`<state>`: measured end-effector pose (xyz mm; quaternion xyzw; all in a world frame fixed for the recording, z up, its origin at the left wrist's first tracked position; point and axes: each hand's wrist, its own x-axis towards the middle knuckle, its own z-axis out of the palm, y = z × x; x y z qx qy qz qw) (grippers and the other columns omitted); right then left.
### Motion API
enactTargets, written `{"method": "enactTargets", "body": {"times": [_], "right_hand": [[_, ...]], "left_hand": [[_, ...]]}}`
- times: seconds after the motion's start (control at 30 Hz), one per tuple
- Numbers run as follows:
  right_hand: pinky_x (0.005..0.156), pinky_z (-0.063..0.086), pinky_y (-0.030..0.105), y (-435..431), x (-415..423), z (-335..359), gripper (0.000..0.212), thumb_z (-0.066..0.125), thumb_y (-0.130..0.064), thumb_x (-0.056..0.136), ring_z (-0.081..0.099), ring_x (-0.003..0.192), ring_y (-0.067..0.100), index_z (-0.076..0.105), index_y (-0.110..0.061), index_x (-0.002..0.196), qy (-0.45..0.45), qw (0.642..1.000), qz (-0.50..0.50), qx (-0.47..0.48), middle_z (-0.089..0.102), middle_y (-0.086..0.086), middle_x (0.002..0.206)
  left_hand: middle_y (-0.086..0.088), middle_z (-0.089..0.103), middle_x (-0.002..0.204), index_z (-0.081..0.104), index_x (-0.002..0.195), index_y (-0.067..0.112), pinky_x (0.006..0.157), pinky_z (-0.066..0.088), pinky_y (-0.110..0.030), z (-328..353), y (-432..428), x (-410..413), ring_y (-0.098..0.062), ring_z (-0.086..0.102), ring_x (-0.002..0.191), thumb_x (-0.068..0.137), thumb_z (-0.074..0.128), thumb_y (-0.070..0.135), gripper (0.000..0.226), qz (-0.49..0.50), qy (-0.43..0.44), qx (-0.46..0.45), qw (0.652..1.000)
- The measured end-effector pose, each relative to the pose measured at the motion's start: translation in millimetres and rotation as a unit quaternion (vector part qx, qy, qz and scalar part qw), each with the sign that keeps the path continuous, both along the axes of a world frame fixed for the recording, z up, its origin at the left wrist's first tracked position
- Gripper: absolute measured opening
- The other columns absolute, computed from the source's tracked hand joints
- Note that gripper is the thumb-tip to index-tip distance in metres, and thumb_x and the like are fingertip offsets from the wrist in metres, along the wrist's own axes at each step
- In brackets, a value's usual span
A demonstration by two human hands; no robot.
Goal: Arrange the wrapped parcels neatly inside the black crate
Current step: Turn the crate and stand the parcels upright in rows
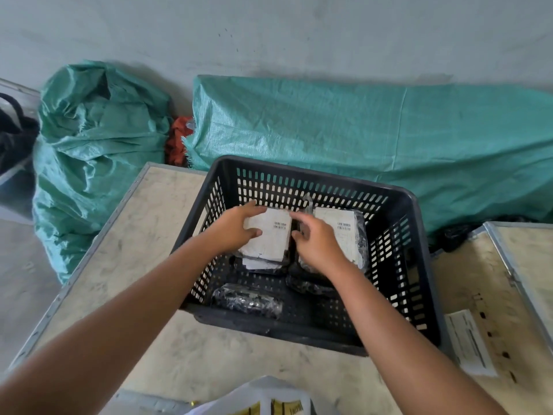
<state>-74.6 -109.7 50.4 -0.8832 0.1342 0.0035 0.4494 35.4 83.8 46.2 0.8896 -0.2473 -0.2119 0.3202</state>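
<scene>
Left hand [239, 227] clamped on the left edge of the left stack of labelled parcels [267, 235] at frame centre, thumb on the white label, fingers curled over the far corner. Right hand [317, 244] just right of it, fingers loosely spread and partly curled, lying over the gap between that stack and the right labelled parcel [344, 232]; whether gripping anything, cannot tell. Both stacks against the far wall of the black crate [419, 265], side by side, nearly touching. Lower in the frame, two unlabelled black-wrapped parcels: one [247, 301] loose near the crate's front left corner, another [308, 284] askew behind the right wrist.

Likely trouble: slippery film letting the upper parcels of the left stack slide off when nudged, since lower label edges already fan out at its near end. Squeezing the two stacks together risks tipping one over the other. Loose front parcels probably left crooked if only the back row gets squared. Crate resting near the corner of the pale table [125, 235]; hard sideways pushes might shift it. Green woven sacks [329, 124] across the upper frame, well clear.
</scene>
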Motion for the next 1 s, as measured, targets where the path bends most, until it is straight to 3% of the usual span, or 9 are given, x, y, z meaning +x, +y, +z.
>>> {"method": "enactTargets", "body": {"times": [0.07, 0.13, 0.3, 0.5, 0.57, 0.63, 0.73, 0.83, 1.0], "right_hand": [[0.089, 0.046, 0.004, -9, -16, -1, 0.04, 0.067, -0.007, 0.097, 0.061, 0.105, -0.018, 0.066, -0.022, 0.133, 0.015, 0.999, 0.012, 0.049, 0.061, -0.008, 0.135], [0.087, 0.052, 0.008, -13, -26, -10, 0.035, 0.073, -0.011, 0.094, 0.062, 0.09, -0.021, 0.07, -0.024, 0.127, 0.058, 0.995, 0.046, 0.07, 0.067, -0.013, 0.125], [0.093, 0.055, 0.023, -3, -38, -33, 0.034, 0.08, -0.007, 0.087, 0.07, 0.095, -0.008, 0.074, -0.034, 0.107, 0.186, 0.961, 0.15, 0.138, 0.073, -0.016, 0.113], [0.072, 0.046, 0.004, 17, -36, -39, 0.028, 0.094, -0.024, 0.072, 0.064, 0.083, -0.018, 0.078, -0.039, 0.09, 0.215, 0.926, 0.3, 0.078, 0.072, -0.032, 0.084], [0.08, 0.049, 0.008, 15, -35, -40, 0.029, 0.096, -0.021, 0.068, 0.065, 0.088, -0.018, 0.079, -0.038, 0.084, 0.197, 0.935, 0.284, 0.084, 0.074, -0.03, 0.089], [0.097, 0.053, 0.025, 11, -35, -39, 0.027, 0.094, -0.018, 0.071, 0.068, 0.102, -0.008, 0.081, -0.039, 0.083, 0.176, 0.949, 0.242, 0.102, 0.077, -0.019, 0.105], [0.105, 0.051, 0.034, 6, -35, -39, 0.028, 0.08, -0.011, 0.086, 0.064, 0.105, -0.009, 0.082, -0.038, 0.088, 0.136, 0.967, 0.195, 0.089, 0.074, -0.016, 0.116], [0.089, 0.051, 0.021, 8, -32, -37, 0.027, 0.08, -0.018, 0.085, 0.061, 0.1, -0.006, 0.081, -0.04, 0.101, 0.14, 0.965, 0.221, 0.031, 0.069, -0.019, 0.116], [0.07, 0.043, 0.018, 16, -30, -35, 0.03, 0.088, -0.025, 0.078, 0.06, 0.087, 0.002, 0.08, -0.039, 0.103, 0.142, 0.953, 0.263, -0.038, 0.067, -0.013, 0.102]], "left_hand": [[0.003, 0.038, 0.162, 0.05, 0.149, 0.03, 0.113, 0.036, -0.03, 8, 17, -11, -0.021, 0.039, 0.146, 0.093, 0.073, 0.021, 0.061, -0.035, 0.014, 0.01, 0.999], [0.001, 0.051, 0.153, 0.057, 0.144, 0.026, 0.118, 0.034, -0.036, 9, 33, -23, -0.018, 0.047, 0.14, 0.091, 0.076, 0.02, 0.056, -0.09, 0.035, 0.054, 0.994], [0.007, 0.064, 0.139, 0.071, 0.13, 0.03, 0.113, 0.041, -0.035, -7, 60, -41, -0.012, 0.057, 0.128, 0.082, 0.085, 0.022, 0.051, -0.184, 0.152, 0.117, 0.964], [0.01, 0.065, 0.137, 0.068, 0.131, 0.037, 0.109, 0.044, -0.037, -23, 55, -45, -0.014, 0.058, 0.126, 0.08, 0.087, 0.018, 0.058, -0.205, 0.165, 0.19, 0.946], [0.009, 0.065, 0.138, 0.067, 0.133, 0.037, 0.107, 0.046, -0.039, -26, 53, -44, -0.015, 0.06, 0.124, 0.081, 0.085, 0.015, 0.059, -0.203, 0.161, 0.191, 0.947], [0.008, 0.065, 0.138, 0.062, 0.137, 0.039, 0.104, 0.05, -0.039, -28, 52, -44, -0.017, 0.063, 0.119, 0.088, 0.078, 0.011, 0.058, -0.187, 0.146, 0.178, 0.955], [0.002, 0.054, 0.151, 0.049, 0.149, 0.036, 0.112, 0.04, -0.034, -30, 48, -43, -0.019, 0.054, 0.132, 0.094, 0.07, 0.015, 0.063, -0.156, 0.087, 0.175, 0.968], [0.0, 0.046, 0.157, 0.037, 0.157, 0.03, 0.117, 0.037, -0.035, -29, 46, -41, -0.02, 0.048, 0.139, 0.082, 0.084, 0.016, 0.089, -0.173, 0.077, 0.193, 0.963], [-0.003, 0.045, 0.158, 0.036, 0.156, 0.033, 0.117, 0.034, -0.033, -28, 44, -42, -0.023, 0.043, 0.142, 0.089, 0.073, 0.005, 0.082, -0.195, 0.035, 0.195, 0.961]]}}
